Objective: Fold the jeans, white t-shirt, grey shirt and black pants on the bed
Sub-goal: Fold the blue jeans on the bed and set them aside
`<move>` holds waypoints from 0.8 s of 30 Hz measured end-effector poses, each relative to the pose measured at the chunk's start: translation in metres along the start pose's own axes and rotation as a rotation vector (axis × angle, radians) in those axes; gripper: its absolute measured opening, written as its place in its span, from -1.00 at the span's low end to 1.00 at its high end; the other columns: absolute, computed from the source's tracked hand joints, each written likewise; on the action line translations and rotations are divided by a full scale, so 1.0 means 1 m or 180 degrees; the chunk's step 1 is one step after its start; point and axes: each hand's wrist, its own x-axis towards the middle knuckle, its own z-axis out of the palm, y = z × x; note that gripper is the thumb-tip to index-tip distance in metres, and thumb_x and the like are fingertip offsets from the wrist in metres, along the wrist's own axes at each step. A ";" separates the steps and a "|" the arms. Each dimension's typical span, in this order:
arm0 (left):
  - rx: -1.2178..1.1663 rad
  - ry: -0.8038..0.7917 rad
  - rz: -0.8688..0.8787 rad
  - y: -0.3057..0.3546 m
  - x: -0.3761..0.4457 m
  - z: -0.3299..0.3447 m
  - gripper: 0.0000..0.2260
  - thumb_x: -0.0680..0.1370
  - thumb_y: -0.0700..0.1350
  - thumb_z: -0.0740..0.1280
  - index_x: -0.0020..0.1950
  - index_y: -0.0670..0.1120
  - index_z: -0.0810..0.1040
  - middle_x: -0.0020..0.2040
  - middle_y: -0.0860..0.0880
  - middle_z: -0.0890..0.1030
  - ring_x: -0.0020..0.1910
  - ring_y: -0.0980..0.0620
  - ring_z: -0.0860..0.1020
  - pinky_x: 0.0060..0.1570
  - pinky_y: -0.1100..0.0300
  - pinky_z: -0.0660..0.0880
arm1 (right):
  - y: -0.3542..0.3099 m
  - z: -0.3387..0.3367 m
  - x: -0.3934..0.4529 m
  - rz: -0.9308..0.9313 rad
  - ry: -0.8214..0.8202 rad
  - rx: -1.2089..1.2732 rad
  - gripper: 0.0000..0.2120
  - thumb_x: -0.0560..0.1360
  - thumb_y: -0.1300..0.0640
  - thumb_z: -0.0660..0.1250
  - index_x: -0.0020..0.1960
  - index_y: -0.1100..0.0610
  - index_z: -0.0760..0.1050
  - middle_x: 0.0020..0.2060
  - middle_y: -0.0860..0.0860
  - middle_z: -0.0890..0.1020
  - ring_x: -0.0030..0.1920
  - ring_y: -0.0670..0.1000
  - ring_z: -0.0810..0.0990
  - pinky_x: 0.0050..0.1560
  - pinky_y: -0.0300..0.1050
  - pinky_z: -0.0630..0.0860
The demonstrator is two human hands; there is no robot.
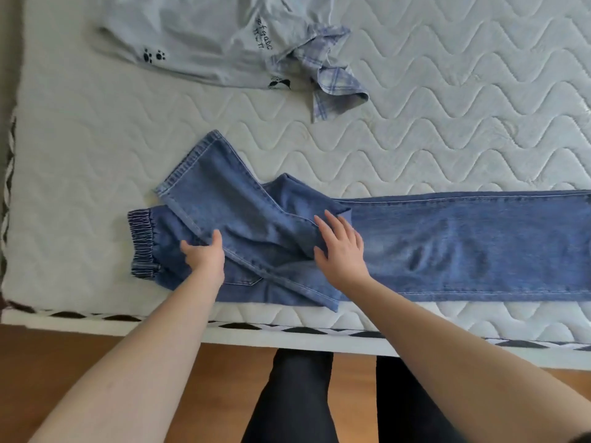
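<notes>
Across the bed (447,107) near its front edge lie the jeans (463,244); our left hand (204,254) pinches a folded-over leg's seam, our right hand (340,251) presses flat, fingers straight, beside it.

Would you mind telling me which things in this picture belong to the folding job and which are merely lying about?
Part of the job:
- jeans, spread along the near edge of the bed
- left hand, gripping a denim edge
- right hand, flat on the denim
- white t-shirt with paw prints, unfolded

Lying about:
- checked garment, crumpled beside the t-shirt
</notes>
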 end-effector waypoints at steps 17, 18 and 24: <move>0.0265 -0.0564 0.1444 0.041 0.027 -0.029 -0.82 0.46 -0.08 0.38 -0.21 -0.10 0.41 0.02 -0.13 0.53 -0.17 -0.09 0.50 -0.17 0.10 0.41 | -0.060 -0.005 0.001 0.0445 -0.0514 -0.0511 -0.57 0.64 -0.06 0.13 0.50 -0.07 0.27 0.48 -0.10 0.32 0.55 0.02 0.08 0.53 0.09 -0.10; 0.0259 -0.0759 0.1833 0.044 0.016 -0.033 -0.82 0.47 -0.09 0.37 -0.20 -0.09 0.38 -0.01 -0.11 0.50 -0.17 -0.04 0.47 -0.15 0.13 0.38 | -0.066 -0.009 -0.001 0.0390 -0.0392 -0.0192 -0.57 0.63 -0.05 0.15 0.49 -0.05 0.29 0.43 -0.08 0.39 0.48 -0.01 0.24 0.49 0.03 0.11; 0.0892 -0.1874 0.4168 0.040 -0.073 -0.062 -0.83 0.42 -0.22 0.47 -0.18 -0.18 0.48 0.02 -0.15 0.46 -0.03 -0.03 0.46 -0.04 0.20 0.37 | -0.125 -0.057 -0.012 0.0428 -0.0163 0.3013 -0.45 0.54 -0.29 0.19 0.46 -0.10 0.33 0.30 -0.18 0.53 0.27 -0.16 0.53 0.30 -0.08 0.43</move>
